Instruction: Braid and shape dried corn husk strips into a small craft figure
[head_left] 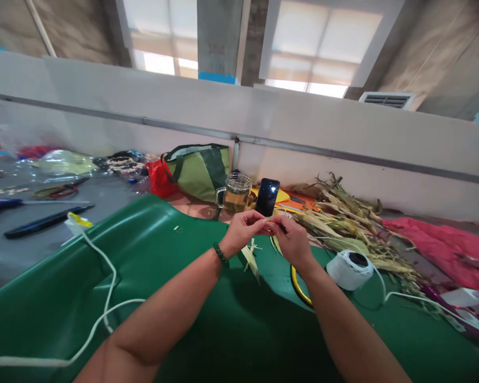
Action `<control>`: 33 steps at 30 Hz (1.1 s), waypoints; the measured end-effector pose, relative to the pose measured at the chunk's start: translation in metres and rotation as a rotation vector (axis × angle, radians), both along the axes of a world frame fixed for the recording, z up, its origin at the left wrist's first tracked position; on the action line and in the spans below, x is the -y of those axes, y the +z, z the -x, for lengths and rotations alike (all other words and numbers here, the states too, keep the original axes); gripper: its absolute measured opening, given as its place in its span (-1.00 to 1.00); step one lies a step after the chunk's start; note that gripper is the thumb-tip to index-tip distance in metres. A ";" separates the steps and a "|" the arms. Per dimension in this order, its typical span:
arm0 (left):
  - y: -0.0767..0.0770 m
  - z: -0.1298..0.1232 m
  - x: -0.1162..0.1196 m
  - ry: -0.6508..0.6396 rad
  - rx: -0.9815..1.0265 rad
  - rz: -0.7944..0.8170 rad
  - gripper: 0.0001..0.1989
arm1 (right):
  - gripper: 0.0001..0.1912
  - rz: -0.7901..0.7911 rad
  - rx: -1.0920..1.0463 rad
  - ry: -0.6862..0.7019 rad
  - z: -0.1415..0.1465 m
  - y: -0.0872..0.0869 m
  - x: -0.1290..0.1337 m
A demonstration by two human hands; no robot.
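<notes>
A thin, pale strip of dried leaf [250, 259] is pinched between both hands above the middle of the green mat [175, 266]; its flat, pointed end hangs down below the fingers. The left hand [245, 229] is closed on the strip's upper part, and a dark bead bracelet [221, 254] is worn at its wrist. The right hand [289, 236] is closed on the same strip, fingertips touching those of the left. The mat is smooth and glossy, its far edge raised in a rounded fold. A white cord [104, 298] is laid in a loose curve across its left part, where bare surface is found. A white roll of tape [350, 268] is set just beside the right forearm, and a curved yellow hoop [297, 287] is partly hidden under it. Dry, ragged corn husks [351, 223] are heaped to the right. Behind the hands, a glass mug [236, 192] and a dark phone [267, 196] are placed near the white wall [303, 127].
</notes>
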State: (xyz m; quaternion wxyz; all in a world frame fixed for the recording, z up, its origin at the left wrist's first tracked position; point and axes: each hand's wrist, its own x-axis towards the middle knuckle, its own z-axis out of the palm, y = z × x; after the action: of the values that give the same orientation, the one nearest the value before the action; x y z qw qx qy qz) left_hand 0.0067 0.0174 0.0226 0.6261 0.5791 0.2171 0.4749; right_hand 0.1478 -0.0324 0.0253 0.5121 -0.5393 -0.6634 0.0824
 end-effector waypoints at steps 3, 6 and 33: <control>0.001 0.001 0.002 0.102 -0.110 -0.217 -0.75 | -0.70 0.180 -0.247 0.166 -0.003 -0.004 -0.003; 0.000 0.002 -0.001 0.145 -0.163 -0.282 -0.78 | -0.72 0.208 -0.380 0.219 0.001 -0.007 -0.005; -0.022 0.005 -0.009 0.072 -1.529 -0.595 -0.73 | -0.90 0.071 -0.106 -0.050 -0.014 -0.029 -0.023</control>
State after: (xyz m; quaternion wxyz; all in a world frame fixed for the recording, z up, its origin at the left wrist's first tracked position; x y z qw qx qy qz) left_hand 0.0021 0.0268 0.0003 0.1097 0.8772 0.4673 0.0065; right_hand 0.1614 -0.0096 -0.0039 0.5289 -0.5686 -0.6183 0.1214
